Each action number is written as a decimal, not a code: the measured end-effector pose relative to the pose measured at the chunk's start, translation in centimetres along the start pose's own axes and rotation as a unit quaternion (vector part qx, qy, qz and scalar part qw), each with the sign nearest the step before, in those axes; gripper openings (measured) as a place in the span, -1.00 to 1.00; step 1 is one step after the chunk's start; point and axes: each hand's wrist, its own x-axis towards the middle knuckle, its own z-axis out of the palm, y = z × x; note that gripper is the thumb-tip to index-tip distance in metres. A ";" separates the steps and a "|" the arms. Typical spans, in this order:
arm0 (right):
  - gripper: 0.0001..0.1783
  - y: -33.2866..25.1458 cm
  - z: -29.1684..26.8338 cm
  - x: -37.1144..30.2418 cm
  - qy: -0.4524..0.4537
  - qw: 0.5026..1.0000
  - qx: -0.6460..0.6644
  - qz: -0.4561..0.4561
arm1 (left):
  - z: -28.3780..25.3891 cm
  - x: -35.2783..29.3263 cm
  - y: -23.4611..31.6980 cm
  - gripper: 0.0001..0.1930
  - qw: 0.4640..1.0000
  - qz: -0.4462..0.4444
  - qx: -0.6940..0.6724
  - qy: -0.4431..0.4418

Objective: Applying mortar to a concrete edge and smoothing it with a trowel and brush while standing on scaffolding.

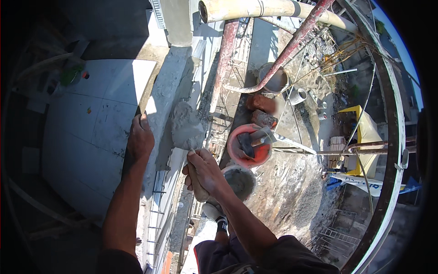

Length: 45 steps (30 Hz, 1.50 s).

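My right hand (205,171) is closed round the wooden handle of a trowel (197,182). Wet grey mortar (186,123) heaps over its blade and hides most of the metal. The blade is over the top of a narrow wall (171,82), where a strip of smeared mortar runs along the side. To the left, my left hand (140,137) grips a thin wooden strip (149,86) along the wall's left edge. Its fingers are bent over the strip, and part of the strip is hidden by the hand.
Right of the wall stand a pink bucket (232,153) holding tools, a mortar bucket (252,176), red bricks (262,104) and another bucket (286,84). Red scaffold pipes (223,64) cross ahead. A steel rebar frame (156,201) lies alongside the wall. Pale flooring (91,132) is far left.
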 end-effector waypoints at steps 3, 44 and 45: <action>-0.66 -5.4 -2.7 6.5 0.037 0.996 -0.002 -0.084 | 0.4 -0.1 0.9 -0.50 1.000 0.005 0.023 -0.006; -0.65 5.6 3.6 0.4 0.044 0.990 -0.136 0.009 | 0.4 0.2 0.1 -0.49 0.998 -0.043 0.000 0.045; -0.64 6.4 3.7 -0.6 0.043 0.989 -0.139 0.031 | 0.5 0.3 0.0 -0.49 0.998 -0.039 0.001 0.044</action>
